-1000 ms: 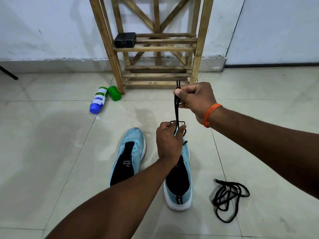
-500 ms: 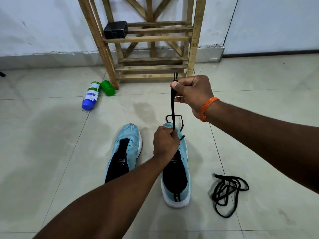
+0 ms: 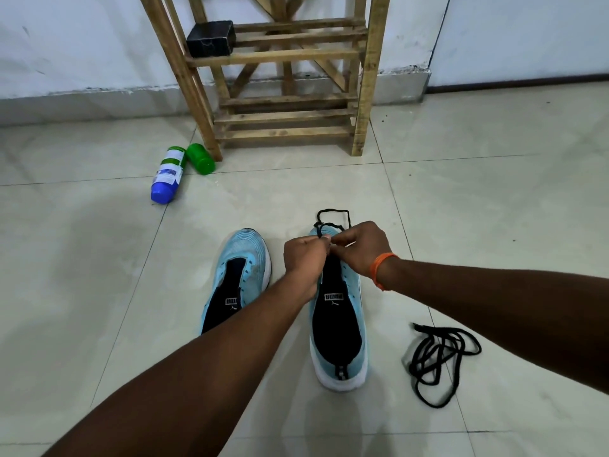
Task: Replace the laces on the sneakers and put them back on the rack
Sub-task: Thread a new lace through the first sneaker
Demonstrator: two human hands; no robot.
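Observation:
Two light-blue sneakers stand side by side on the tiled floor, toes pointing away from me. The left sneaker (image 3: 238,275) has no lace. Over the toe end of the right sneaker (image 3: 339,328) my left hand (image 3: 304,260) and my right hand (image 3: 361,247) meet, both pinching a black lace (image 3: 333,216). A loop of that lace lies on the floor just past the toe. A second black lace (image 3: 440,361) lies in a loose tangle on the floor to the right of the right sneaker.
A wooden shoe rack (image 3: 283,80) stands against the white wall ahead, with a black box (image 3: 211,39) on its upper shelf. A blue-capped bottle (image 3: 167,174) and a green bottle (image 3: 200,159) lie by the rack's left leg.
My right hand has come down from holding the lace raised and taut to meet my left hand at the sneaker's toe end. The lace now lies slack past the toe.

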